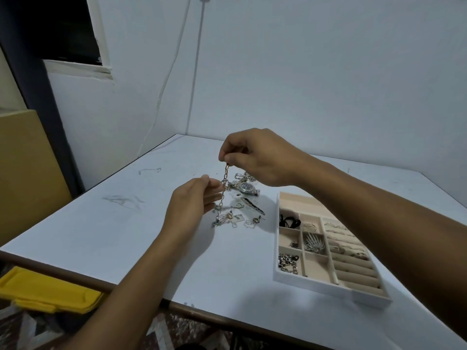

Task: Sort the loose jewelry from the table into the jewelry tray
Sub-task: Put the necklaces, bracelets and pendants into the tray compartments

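At the left a brown board [25, 173] leans under a dark window [65, 29], and a yellow plastic thing [48, 291] lies low beside the white tabletop [126, 236]. Two thin cables [194, 72] run down the white wall behind.

The jewelry tray [326, 284] stands on the right part of the tabletop. Its left compartments hold a black cord [289, 222] and a silver chain bracelet [288, 262], a middle one holds a silver comb-like piece [313, 243], and the right section has ring rolls with several rings [338, 231].

The gold chain [223, 195] hangs upright over the middle of the tabletop, its long axis vertical. Its lower end reaches the pile of loose jewelry [240, 213], where a watch [246, 187] also lies. The left hand [194, 200] has its fingers almost straight, the tips touching the chain near its middle. The right hand [255, 157] pinches the top end between thumb and forefinger.
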The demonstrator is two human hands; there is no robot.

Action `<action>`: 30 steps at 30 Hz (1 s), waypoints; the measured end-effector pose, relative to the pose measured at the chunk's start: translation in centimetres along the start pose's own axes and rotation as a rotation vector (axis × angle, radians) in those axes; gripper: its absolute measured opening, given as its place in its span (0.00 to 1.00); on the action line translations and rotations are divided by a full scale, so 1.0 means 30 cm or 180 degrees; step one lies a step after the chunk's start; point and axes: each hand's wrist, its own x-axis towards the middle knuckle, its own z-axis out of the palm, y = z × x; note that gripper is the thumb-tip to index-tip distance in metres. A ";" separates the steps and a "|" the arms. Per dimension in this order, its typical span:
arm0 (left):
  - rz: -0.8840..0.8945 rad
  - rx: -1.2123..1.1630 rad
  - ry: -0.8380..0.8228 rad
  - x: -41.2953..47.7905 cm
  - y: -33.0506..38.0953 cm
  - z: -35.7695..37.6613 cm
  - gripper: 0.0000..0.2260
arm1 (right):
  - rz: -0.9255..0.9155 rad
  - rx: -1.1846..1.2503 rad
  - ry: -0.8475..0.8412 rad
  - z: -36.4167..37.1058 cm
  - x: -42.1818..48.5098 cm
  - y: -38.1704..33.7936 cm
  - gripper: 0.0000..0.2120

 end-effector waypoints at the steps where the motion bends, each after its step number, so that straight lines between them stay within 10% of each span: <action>1: -0.0018 -0.0054 -0.0046 -0.011 0.005 0.015 0.15 | -0.0010 0.0021 0.0042 -0.018 -0.009 -0.004 0.07; 30: -0.1025 -0.2008 -0.0943 -0.212 -0.006 0.335 0.11 | 0.0276 0.0221 0.0787 -0.213 -0.342 0.116 0.06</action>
